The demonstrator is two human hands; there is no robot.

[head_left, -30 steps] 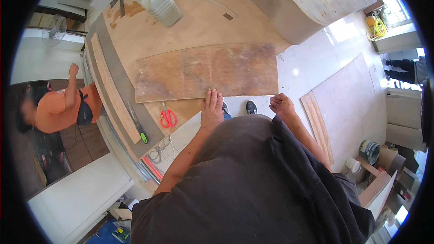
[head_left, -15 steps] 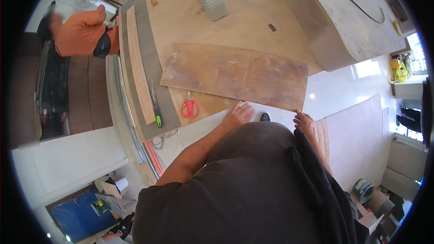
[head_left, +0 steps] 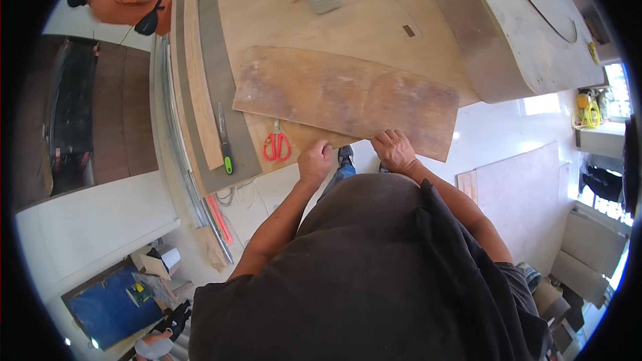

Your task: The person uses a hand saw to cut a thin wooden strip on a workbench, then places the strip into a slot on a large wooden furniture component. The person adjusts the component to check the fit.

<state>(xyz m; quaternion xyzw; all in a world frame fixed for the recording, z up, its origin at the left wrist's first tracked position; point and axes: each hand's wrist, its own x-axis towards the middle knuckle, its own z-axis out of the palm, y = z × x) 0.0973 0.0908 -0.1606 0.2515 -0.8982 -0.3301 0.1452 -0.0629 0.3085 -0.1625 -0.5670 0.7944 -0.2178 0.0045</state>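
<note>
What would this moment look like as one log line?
left hand: curled, right of red-handled scissors | right hand: at near edge of wooden board | green-ended tool: left of scissors

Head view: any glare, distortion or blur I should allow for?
Head view: light glares off the white floor, right of the wooden board; the upper-right window is washed out; fisheye blackens corners and bends edges near the rim; left hand, right hand and red-handled scissors look fairly sharp.
</note>
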